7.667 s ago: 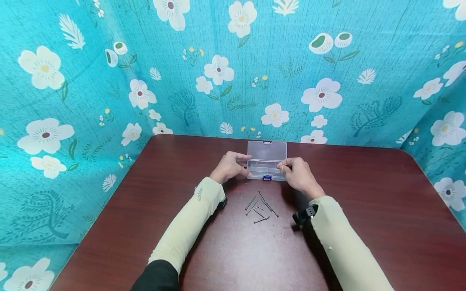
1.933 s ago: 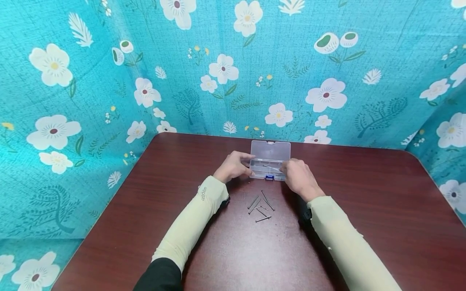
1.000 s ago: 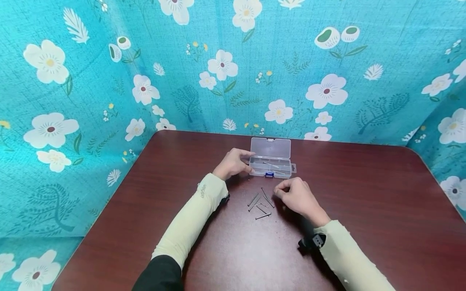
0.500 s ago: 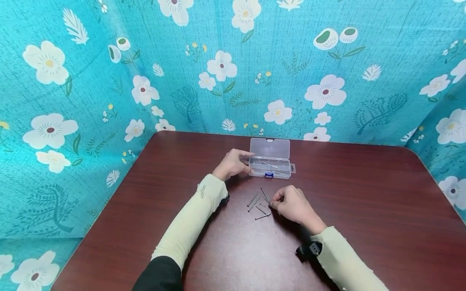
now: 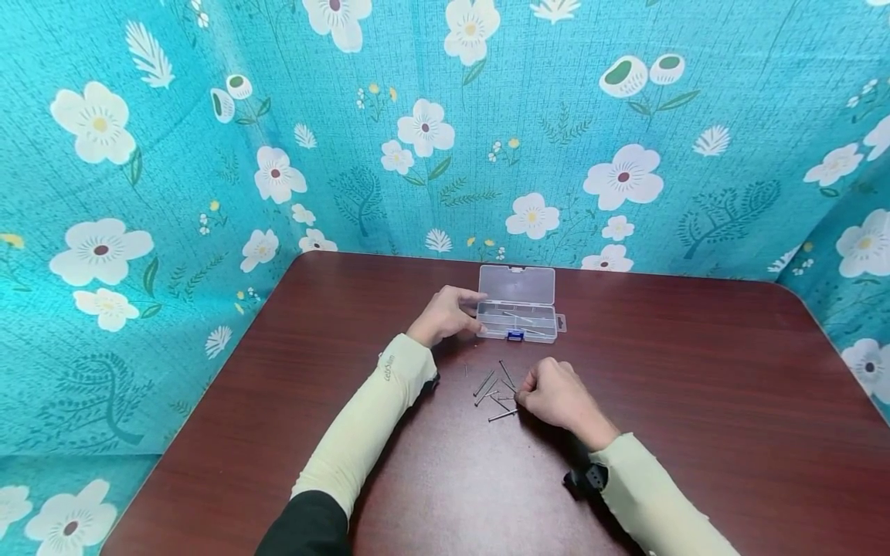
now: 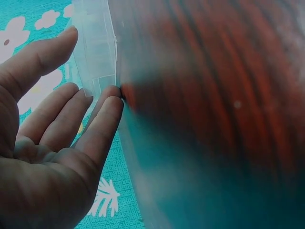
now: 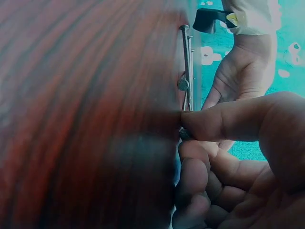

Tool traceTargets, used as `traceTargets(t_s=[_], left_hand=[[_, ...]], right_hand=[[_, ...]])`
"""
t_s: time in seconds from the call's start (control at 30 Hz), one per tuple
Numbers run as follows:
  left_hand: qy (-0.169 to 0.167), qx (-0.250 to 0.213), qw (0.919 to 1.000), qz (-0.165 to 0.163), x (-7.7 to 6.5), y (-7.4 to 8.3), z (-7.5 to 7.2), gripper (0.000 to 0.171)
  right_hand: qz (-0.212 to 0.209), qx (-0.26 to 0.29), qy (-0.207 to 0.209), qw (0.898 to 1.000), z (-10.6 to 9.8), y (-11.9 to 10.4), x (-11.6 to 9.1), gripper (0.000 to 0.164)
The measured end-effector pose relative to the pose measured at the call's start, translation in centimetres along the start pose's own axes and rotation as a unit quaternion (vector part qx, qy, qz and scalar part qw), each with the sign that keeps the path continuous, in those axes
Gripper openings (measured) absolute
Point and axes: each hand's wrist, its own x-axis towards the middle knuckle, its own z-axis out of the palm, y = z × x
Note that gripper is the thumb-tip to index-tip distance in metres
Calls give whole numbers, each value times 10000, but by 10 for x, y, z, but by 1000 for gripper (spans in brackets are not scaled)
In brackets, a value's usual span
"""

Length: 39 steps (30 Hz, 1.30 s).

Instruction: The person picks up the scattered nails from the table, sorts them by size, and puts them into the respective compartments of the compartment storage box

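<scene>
- A dark reddish-brown surface [image 5: 695,355] has streaked wood grain and rounded far corners; a pale shine [image 5: 466,498] lies on its near part.
- Turquoise cloth [image 5: 480,69] hangs behind the surface and along its left and right sides.
- The cloth bears printed white flowers [image 5: 612,188], feathery white leaves [image 5: 149,54], small yellow blossoms [image 5: 514,144], and dark blue branching plants [image 5: 726,220].

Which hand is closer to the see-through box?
Left. The left hand touches the left end of the see-through box; the right hand is away from it, beside the nails.
</scene>
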Motion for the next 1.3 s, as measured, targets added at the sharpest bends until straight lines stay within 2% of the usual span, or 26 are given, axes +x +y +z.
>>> traceTargets(t_s=[0.23,0.4,0.6,0.8,0.97,1.3], left_hand=[[19,40,10000,-79,-1,1,0,66],[12,53,10000,-34,0,0,0,66],[28,66,10000,-56,1,-2,0,67],[29,86,10000,-38,0,-1,1,66],[15,79,10000,-26,0,0,0,66],[23,79,10000,-31,0,-1,0,66]], right_hand=[[-110,30,-285,9995,-5,1,0,21],[-102,330,-626,9974,-14,0,-1,17],[-75,741,-697,9948,-20,4,-1,13],[-208,1023,-473,9934,-24,11,1,13],[-197,1129,-70,9934,-24,15,6,15],[48,879,667,9939,-23,19,17,16]])
